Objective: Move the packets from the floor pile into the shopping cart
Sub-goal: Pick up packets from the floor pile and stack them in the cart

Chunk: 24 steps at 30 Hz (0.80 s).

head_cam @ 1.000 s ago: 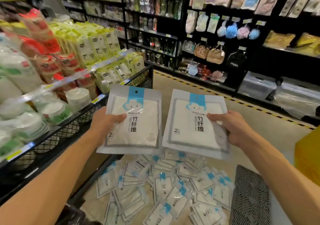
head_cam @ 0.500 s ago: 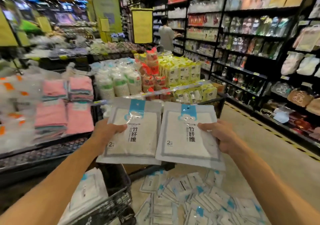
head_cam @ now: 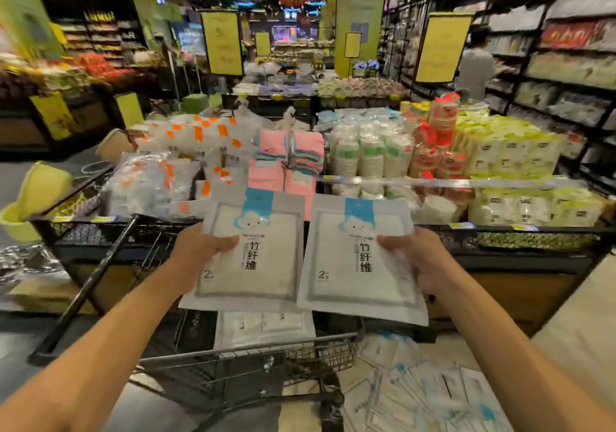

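My left hand [head_cam: 196,251] grips the left edge of one white packet [head_cam: 263,265] with a blue cloud label. My right hand [head_cam: 423,258] grips the right edge of a second, matching packet [head_cam: 343,271]. Both packets are held flat, side by side, above the shopping cart [head_cam: 253,358]. Inside the cart lie white packets [head_cam: 263,326], partly hidden under the held ones. The floor pile of packets [head_cam: 430,395] spreads at the lower right, beside the cart.
A black wire display table [head_cam: 500,231] stacked with cups, pink cloths and yellow packs stands just behind the cart. Shelving [head_cam: 566,65] runs along the right. A person [head_cam: 475,68] stands far off in that aisle. Yellow signs hang ahead.
I have turned left from the floor pile toward the cart. Both hands carried their packets along and now hold them over the cart basket.
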### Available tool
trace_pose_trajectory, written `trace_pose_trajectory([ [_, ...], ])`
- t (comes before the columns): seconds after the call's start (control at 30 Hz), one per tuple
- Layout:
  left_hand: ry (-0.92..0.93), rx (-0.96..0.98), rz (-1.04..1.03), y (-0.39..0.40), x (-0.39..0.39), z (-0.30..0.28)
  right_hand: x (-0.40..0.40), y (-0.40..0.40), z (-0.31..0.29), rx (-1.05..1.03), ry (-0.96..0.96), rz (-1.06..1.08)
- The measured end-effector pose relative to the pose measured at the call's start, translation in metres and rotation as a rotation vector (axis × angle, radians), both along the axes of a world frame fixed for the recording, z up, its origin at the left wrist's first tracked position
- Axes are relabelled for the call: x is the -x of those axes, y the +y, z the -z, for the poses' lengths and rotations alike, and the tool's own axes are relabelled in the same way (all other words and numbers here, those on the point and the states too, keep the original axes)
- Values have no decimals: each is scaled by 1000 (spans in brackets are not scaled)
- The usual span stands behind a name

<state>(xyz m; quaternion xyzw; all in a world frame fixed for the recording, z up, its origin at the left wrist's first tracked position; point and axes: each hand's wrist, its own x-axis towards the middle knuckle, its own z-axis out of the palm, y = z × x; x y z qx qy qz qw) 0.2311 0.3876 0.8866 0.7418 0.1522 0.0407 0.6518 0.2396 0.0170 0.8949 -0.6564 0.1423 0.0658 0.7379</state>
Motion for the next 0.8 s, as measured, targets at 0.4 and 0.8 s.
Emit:
trace_pose_trajectory([
  [0.4, 99, 101, -116, 150, -39, 58, -66, 141, 37, 84, 55, -31],
  [0.8, 283, 89, -208, 158, -120, 162, -192, 145, 141, 140, 182, -68],
])
